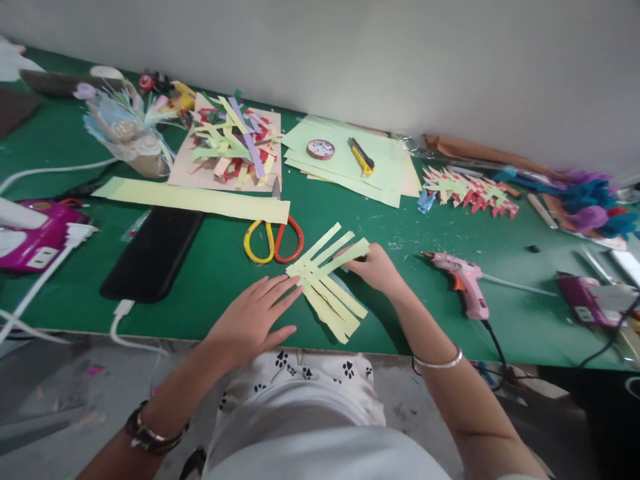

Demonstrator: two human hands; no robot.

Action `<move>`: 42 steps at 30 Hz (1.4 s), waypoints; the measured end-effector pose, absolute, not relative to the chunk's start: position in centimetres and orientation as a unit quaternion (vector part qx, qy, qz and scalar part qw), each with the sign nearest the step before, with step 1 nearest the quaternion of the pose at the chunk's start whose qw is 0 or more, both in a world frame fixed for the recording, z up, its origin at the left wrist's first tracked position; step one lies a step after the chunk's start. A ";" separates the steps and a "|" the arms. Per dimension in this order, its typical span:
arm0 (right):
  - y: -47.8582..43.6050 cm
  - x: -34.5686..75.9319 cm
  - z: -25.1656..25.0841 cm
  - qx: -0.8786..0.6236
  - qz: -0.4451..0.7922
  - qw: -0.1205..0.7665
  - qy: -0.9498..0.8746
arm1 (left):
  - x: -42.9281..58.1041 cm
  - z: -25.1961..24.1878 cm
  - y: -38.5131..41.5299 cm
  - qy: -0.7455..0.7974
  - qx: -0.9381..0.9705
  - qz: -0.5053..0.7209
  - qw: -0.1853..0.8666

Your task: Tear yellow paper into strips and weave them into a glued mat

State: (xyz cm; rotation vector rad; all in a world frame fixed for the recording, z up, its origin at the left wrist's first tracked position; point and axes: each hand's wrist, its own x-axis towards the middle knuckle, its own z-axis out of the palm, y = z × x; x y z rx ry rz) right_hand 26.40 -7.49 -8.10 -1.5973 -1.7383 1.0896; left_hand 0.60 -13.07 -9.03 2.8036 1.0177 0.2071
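Pale green paper strips lie crossed in a woven fan on the green table in front of me. My left hand rests flat with its fingers spread, the fingertips on the left corner of the weave. At the right, my right hand has its fingers closed on the end of one strip that points up and right; its fingertips are partly hidden. Just above the weave are scissors with one yellow and one red handle, their blades partly under a long pale green paper band.
A black phone lies left, a pink glue gun right. Farther back are a pile of coloured strips, green sheets with a yellow cutter, a wrapped bouquet and a red-green woven piece. Cables cross the table.
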 end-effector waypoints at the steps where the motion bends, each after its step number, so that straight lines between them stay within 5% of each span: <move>1: -7.5 26.4 -8.2 -0.596 0.382 0.253 -0.659 | 0.6 -9.0 -13.1 0.340 0.935 0.071 0.072; 16: -5.7 25.8 -9.6 -0.489 0.203 0.288 -0.798 | 0.5 -9.1 -12.9 0.330 0.939 0.068 0.070; 42: -5.3 25.4 -10.8 -0.513 0.175 0.264 -0.798 | 1.7 -9.2 -14.0 0.375 0.924 0.035 0.062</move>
